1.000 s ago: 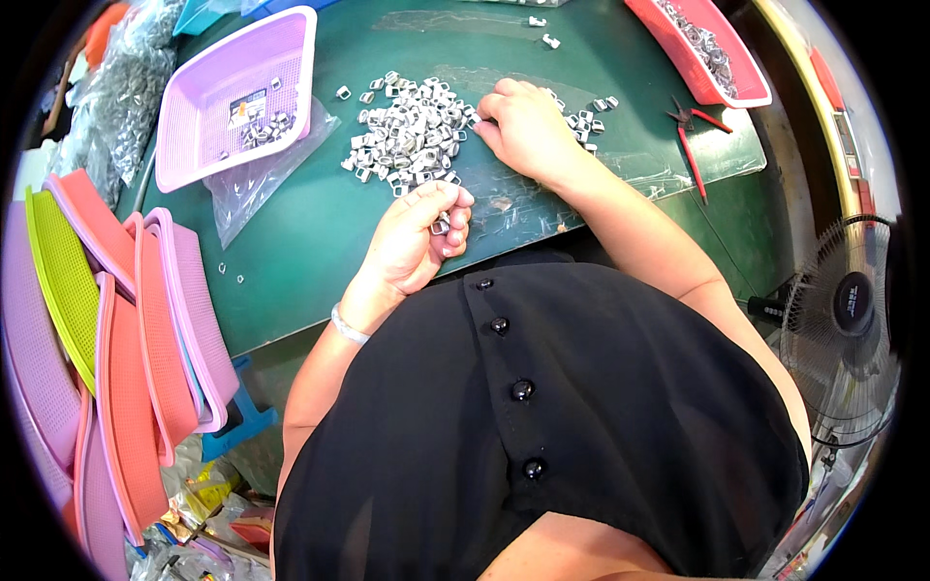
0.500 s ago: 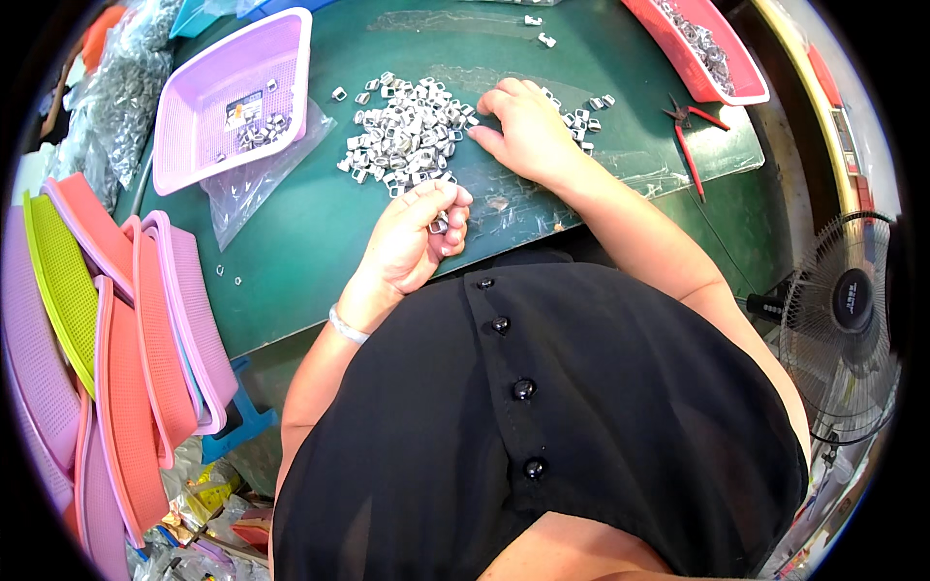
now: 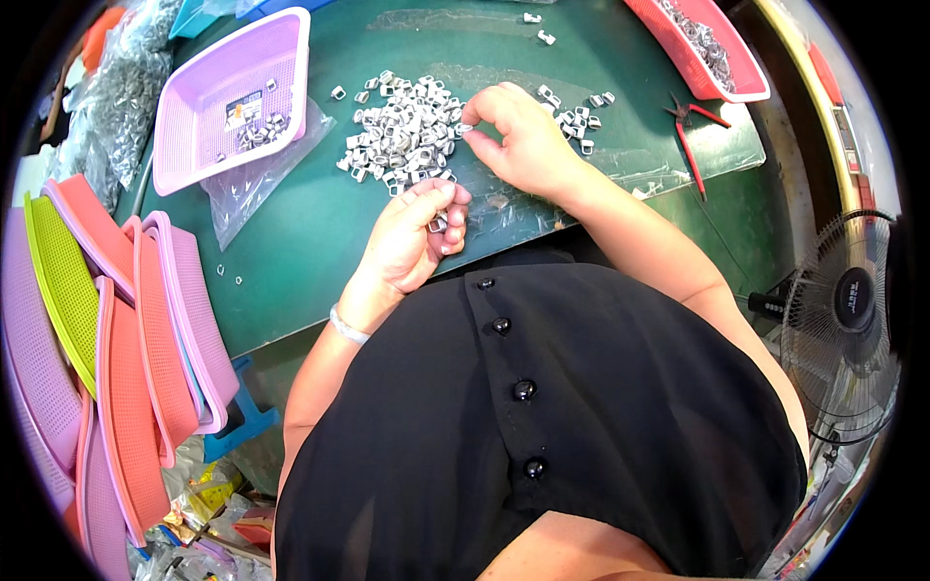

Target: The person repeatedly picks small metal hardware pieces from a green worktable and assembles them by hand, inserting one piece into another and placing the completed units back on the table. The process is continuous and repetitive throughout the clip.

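Green tabletop [image 3: 276, 276] (fan [image 3: 854, 300] alongside), left fingers [image 3: 426, 201] holding loops [image 3: 438, 225], right fingers [image 3: 496, 105] narrow, grip unclear

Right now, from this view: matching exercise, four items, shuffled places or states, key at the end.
1. Left hand
2. Pliers
3. Fan
4. Lilac basket on the green table

A. Red-handled, lying open
B. Several small metal pieces inside
C. Gripping at least one small metal piece
D. Off the table, far right of the picture

Pairs: 1-C, 2-A, 3-D, 4-B
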`<act>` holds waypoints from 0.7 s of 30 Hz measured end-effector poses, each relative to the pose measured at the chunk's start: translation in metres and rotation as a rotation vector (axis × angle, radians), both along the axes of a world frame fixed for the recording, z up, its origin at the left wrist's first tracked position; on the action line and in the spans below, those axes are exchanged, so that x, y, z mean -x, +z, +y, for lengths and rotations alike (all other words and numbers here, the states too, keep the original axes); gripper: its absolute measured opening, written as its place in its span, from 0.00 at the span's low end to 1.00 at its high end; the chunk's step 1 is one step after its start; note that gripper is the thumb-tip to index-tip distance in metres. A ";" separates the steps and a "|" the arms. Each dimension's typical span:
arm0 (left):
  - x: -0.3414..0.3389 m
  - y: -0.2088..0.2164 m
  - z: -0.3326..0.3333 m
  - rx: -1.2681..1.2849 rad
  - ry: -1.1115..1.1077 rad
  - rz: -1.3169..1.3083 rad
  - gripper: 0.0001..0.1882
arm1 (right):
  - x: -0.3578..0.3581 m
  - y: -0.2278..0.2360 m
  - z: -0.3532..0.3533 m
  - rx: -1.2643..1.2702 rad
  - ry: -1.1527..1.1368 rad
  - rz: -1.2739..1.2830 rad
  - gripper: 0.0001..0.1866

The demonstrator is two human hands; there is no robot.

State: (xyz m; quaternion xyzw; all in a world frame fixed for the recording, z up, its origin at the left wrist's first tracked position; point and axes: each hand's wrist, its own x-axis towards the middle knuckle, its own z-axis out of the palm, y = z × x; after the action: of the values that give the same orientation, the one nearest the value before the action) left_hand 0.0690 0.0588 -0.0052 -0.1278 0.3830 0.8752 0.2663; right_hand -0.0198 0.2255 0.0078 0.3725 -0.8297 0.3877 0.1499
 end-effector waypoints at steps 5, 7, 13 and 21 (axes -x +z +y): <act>0.000 0.000 0.000 -0.005 -0.009 -0.004 0.09 | -0.002 0.003 0.001 0.055 0.084 0.079 0.09; 0.000 -0.001 0.000 -0.004 -0.009 -0.007 0.09 | -0.003 0.003 0.002 0.063 0.092 0.086 0.09; 0.000 0.001 0.000 0.004 -0.008 -0.002 0.10 | -0.010 0.010 0.001 0.072 0.109 0.069 0.17; 0.000 0.002 0.001 -0.005 0.000 -0.006 0.10 | -0.016 0.012 0.002 0.030 0.147 0.137 0.24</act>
State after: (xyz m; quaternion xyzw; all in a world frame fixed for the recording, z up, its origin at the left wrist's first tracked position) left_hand 0.0692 0.0598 -0.0035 -0.1296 0.3801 0.8758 0.2678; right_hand -0.0041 0.2271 0.0201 0.4558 -0.7821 0.3836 0.1829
